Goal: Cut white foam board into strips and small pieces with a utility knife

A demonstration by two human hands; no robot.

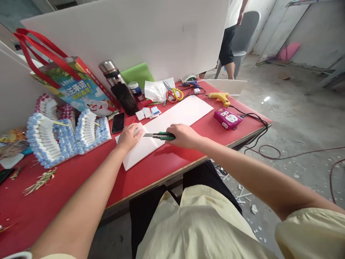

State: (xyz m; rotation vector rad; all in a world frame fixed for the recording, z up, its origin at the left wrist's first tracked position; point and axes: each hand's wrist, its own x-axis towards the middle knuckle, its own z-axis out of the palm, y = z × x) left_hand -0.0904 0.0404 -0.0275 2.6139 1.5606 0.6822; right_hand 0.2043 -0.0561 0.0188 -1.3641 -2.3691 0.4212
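Two white foam boards lie on the red table, a long one [185,109] farther off and a shorter one [138,153] nearer me, with a seam or cut line between them. My left hand [129,137] rests on the left part of the nearer board, fingers spread and pressing down. A green utility knife [165,135] is gripped in my right hand [184,136]. Its bare blade points left, over the board, close to my left fingertips. Whether the blade touches the board I cannot tell.
A phone [118,123], small white squares [147,113], scissors [174,94], a thermos [111,73] and a printed bag [83,86] stand or lie behind. Blue-and-white models [45,140] are left. A yellow glue gun [219,98] and purple socket box [227,118] with cables are right. A person [230,36] stands beyond.
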